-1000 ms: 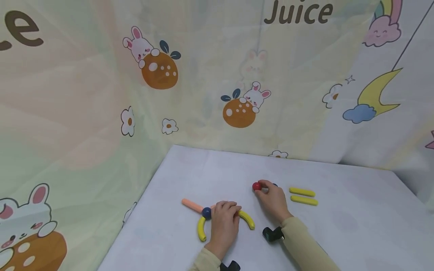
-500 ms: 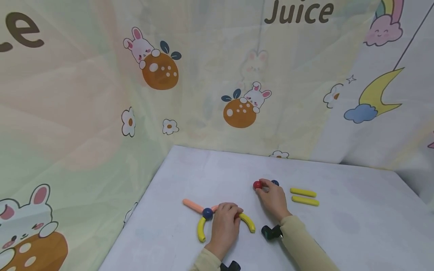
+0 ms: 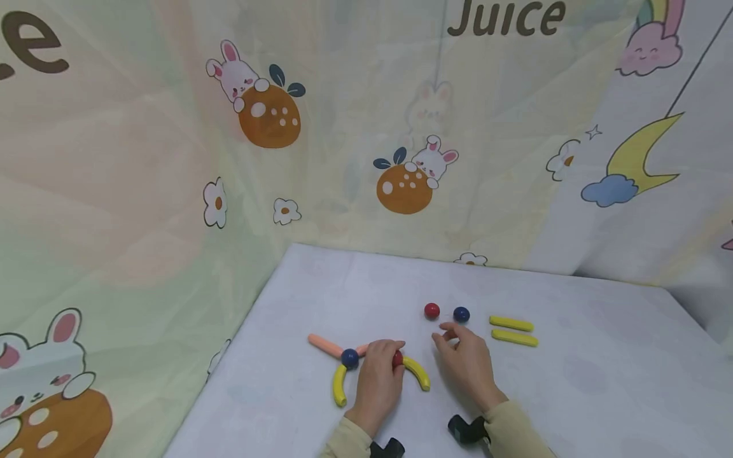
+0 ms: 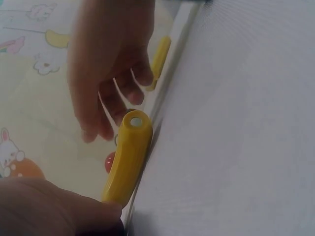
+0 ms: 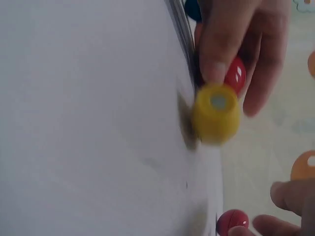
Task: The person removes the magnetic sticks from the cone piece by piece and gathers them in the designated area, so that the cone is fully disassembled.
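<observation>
My left hand (image 3: pixel 378 381) holds a red ball (image 3: pixel 397 359), its thumb against it in the right wrist view. From this ball runs a curved yellow rod (image 3: pixel 417 373), whose end bears a pale round inset (image 4: pixel 135 121). A pink rod (image 3: pixel 362 350), partly hidden under the hand, leads to a blue ball (image 3: pixel 350 358). That blue ball also joins another pink rod (image 3: pixel 324 345) and a second curved yellow rod (image 3: pixel 339 385). My right hand (image 3: pixel 469 362) holds nothing, its fingers loosely bent just short of a loose red ball (image 3: pixel 432 310) and a loose blue ball (image 3: pixel 461 315).
Two straight yellow rods (image 3: pixel 514 337) lie side by side to the right of the loose balls. All stands on a white table (image 3: pixel 572 394), with a printed cloth (image 3: pixel 343 127) behind it and to the left. Each wrist wears a black camera (image 3: pixel 466 430).
My right hand has let go of the loose red ball and drawn back toward me, baring the blue ball beside it. The left hand stays put, its red ball now showing between the fingers.
</observation>
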`<state>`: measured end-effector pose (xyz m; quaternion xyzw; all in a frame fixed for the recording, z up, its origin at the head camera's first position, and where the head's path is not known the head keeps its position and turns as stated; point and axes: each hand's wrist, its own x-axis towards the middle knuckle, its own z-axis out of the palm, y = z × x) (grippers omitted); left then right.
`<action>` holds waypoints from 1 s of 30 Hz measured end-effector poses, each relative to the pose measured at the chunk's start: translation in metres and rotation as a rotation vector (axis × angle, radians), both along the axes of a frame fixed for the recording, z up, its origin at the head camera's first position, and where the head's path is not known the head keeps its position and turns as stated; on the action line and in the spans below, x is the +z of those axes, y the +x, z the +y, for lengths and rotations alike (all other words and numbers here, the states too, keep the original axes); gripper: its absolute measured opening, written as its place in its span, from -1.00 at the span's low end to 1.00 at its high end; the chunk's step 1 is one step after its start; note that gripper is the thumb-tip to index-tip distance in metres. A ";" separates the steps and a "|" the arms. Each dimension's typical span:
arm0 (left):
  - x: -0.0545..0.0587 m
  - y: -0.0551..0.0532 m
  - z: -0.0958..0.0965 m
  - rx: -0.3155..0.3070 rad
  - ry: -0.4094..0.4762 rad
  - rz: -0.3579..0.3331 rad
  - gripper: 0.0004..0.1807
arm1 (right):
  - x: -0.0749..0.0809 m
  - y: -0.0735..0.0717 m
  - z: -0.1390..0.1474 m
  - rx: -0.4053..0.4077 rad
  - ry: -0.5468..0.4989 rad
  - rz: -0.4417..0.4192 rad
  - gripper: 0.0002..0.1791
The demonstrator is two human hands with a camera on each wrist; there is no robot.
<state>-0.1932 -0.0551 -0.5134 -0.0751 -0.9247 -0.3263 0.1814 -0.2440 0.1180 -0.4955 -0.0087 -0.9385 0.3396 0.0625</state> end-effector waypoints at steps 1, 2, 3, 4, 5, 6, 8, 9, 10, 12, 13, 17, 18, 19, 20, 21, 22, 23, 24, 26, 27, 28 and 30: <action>0.001 0.000 0.000 0.001 0.009 -0.007 -0.55 | 0.001 0.009 -0.002 0.015 0.011 -0.021 -0.64; 0.002 0.000 0.000 0.002 0.020 -0.012 -0.53 | 0.002 0.018 -0.004 0.035 0.024 -0.041 -0.65; 0.003 0.000 0.000 0.004 0.028 -0.027 -0.53 | 0.002 0.026 -0.006 0.057 0.047 -0.062 -0.63; 0.005 0.000 0.000 0.005 0.041 -0.041 -0.52 | 0.002 0.034 -0.008 0.077 0.069 -0.075 -0.61; 0.005 0.000 0.000 0.003 0.047 -0.052 -0.51 | 0.002 0.040 -0.010 0.092 0.091 -0.084 -0.60; 0.006 0.001 0.000 -0.002 0.054 -0.062 -0.50 | 0.001 0.044 -0.011 0.100 0.113 -0.085 -0.60; 0.006 0.001 0.000 -0.024 0.066 -0.052 -0.51 | -0.001 0.049 -0.011 0.099 0.141 -0.058 -0.65; 0.006 0.001 0.000 -0.039 0.070 -0.047 -0.53 | -0.003 0.050 -0.010 0.091 0.150 -0.041 -0.67; 0.006 0.001 0.000 -0.053 0.075 -0.038 -0.54 | -0.004 0.050 -0.009 0.079 0.152 -0.029 -0.70; 0.005 0.001 0.001 -0.077 0.086 -0.014 -0.58 | -0.007 0.050 -0.006 0.051 0.149 -0.001 -0.76; 0.004 0.001 0.001 -0.082 0.088 -0.001 -0.59 | -0.008 0.049 -0.003 0.040 0.147 0.011 -0.77; 0.003 0.001 0.004 -0.063 0.095 -0.002 -0.62 | -0.008 0.049 0.012 -0.006 0.139 0.025 -0.77; 0.003 0.001 0.005 -0.056 0.095 -0.004 -0.62 | -0.007 0.049 0.018 -0.018 0.135 0.026 -0.76; 0.003 0.001 0.005 -0.052 0.095 -0.005 -0.62 | -0.007 0.049 0.024 -0.028 0.129 0.026 -0.75; 0.003 0.001 0.005 -0.051 0.097 -0.006 -0.62 | -0.006 0.049 0.030 -0.039 0.126 0.028 -0.74; 0.003 0.001 0.006 -0.054 0.098 -0.005 -0.62 | -0.006 0.049 0.037 -0.050 0.120 0.031 -0.73; 0.004 0.001 0.006 -0.054 0.099 -0.013 -0.62 | -0.006 0.048 0.044 -0.061 0.119 0.033 -0.72; 0.004 0.001 0.006 -0.057 0.100 -0.021 -0.63 | -0.006 0.048 0.051 -0.071 0.116 0.033 -0.71; 0.004 0.002 0.006 -0.061 0.102 -0.030 -0.63 | -0.006 0.049 0.058 -0.080 0.113 0.035 -0.71; 0.005 0.002 0.006 -0.066 0.106 -0.057 -0.63 | -0.006 0.050 0.069 -0.090 0.115 0.037 -0.71; 0.006 0.003 0.006 -0.068 0.106 -0.072 -0.64 | -0.006 0.050 0.074 -0.092 0.115 0.036 -0.71; 0.006 0.003 0.006 -0.070 0.105 -0.087 -0.64 | -0.006 0.050 0.078 -0.091 0.115 0.034 -0.71; 0.007 0.003 0.006 -0.075 0.102 -0.102 -0.65 | -0.005 0.051 0.082 -0.084 0.110 0.020 -0.71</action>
